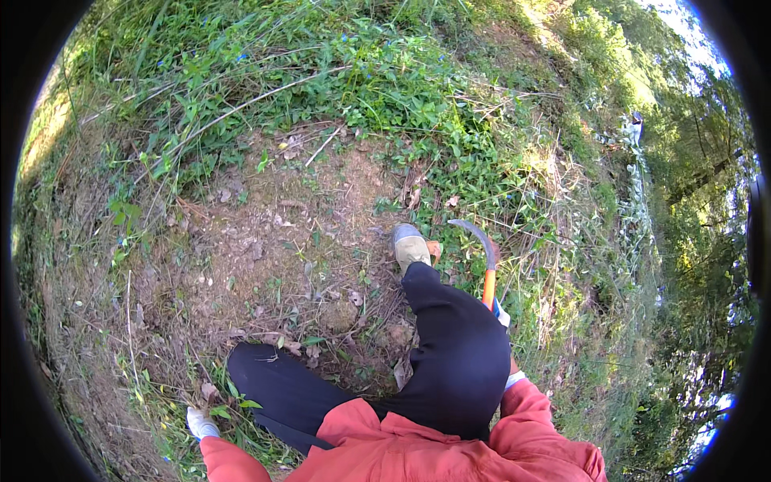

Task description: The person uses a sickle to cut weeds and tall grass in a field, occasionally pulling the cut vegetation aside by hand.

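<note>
My right hand [503, 317], in a white and blue glove, is mostly hidden behind my right leg in dark trousers [458, 337]. It holds a sickle by its orange handle [489, 288]. The curved grey blade [479, 236] points forward and left, over low green weeds beside my shoe [412, 246]. Low on the left, my left hand [202, 423], in a white glove, is down among grass and leafy stems [226, 410]. Its fingers are too small and turned away to show whether they grip anything.
Bare reddish soil [289, 205] with dry leaves and twigs lies before me. Dense green weeds [391, 90] with small blue flowers cover the ground ahead. A long dry stem [241, 111] crosses at the upper left. Trees [699, 211] stand along the right.
</note>
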### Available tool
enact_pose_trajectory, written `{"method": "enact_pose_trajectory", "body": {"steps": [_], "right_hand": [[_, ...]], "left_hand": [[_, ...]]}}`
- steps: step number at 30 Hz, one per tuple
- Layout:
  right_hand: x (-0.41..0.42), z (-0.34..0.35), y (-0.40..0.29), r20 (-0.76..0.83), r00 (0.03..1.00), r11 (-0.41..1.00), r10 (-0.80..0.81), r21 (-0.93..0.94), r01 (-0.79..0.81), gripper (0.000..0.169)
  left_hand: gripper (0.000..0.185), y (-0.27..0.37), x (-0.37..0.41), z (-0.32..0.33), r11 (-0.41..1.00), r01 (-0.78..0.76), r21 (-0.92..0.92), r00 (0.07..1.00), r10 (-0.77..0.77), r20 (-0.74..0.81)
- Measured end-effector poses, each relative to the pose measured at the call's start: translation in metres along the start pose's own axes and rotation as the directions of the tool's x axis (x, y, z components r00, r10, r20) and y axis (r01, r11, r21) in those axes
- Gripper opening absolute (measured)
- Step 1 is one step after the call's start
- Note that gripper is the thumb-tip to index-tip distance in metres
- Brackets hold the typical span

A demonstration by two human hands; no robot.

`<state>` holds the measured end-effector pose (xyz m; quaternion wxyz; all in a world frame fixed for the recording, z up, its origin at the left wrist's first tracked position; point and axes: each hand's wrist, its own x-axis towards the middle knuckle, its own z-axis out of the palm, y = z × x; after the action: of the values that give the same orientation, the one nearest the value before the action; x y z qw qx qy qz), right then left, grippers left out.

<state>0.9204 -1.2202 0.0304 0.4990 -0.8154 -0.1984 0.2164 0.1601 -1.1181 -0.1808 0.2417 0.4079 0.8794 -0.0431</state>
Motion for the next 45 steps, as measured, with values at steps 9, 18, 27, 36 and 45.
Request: {"method": "enact_pose_trajectory", "body": {"steps": [9,18,27,36,45], "right_hand": [[0.026,0.081,-0.07,0.155,0.982,0.984,0.103,0.127,-0.124,0.043],[0.11,0.106,-0.104,0.269,0.963,1.0,-0.024,-0.004,0.026,0.056],[0.208,0.203,-0.103,0.353,0.935,0.937,-0.032,0.335,-0.095,0.054],[0.326,0.268,-0.153,0.39,0.892,0.92,-0.227,0.388,0.065,0.061],[0.392,0.219,-0.129,0.435,0.761,0.847,-0.48,0.004,0.532,0.02]], "left_hand": [[0.065,0.007,-0.007,-0.028,0.959,0.021,-0.282,0.959,-0.099,-0.266],[0.049,0.096,-0.102,-0.091,0.892,-0.199,-0.405,0.899,0.002,-0.438],[0.049,0.128,-0.105,-0.15,0.958,0.246,0.148,0.891,-0.163,-0.423],[0.032,0.461,-0.13,-0.16,0.865,-0.427,0.264,0.892,0.451,-0.038],[0.031,0.789,-0.154,-0.064,0.145,-0.989,0.036,0.146,0.89,0.432]]}}
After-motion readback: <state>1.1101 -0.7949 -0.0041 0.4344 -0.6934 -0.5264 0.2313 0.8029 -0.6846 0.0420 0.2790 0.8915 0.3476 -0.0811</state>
